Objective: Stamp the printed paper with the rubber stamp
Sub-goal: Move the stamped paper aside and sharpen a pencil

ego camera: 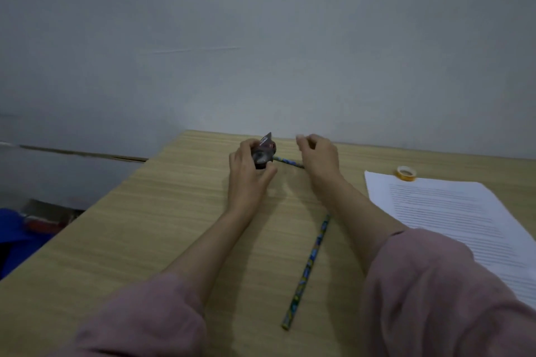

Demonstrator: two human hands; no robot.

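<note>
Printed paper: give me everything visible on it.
The printed paper is a white sheet filled with dense lines of text, no stamp mark visible. It lies flat on the right side of the wooden table, running out of frame at right. A yellow tape roll sits at its far left corner; contact unclear. The right sleeve hides part of its near edge. Neither hand touches it: the left hand grips the rubber stamp off to its left.

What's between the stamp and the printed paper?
In the head view, the right hand and forearm sit between the dark rubber stamp in the left hand and the white printed paper; a thin patterned pencil lies there too.
</note>
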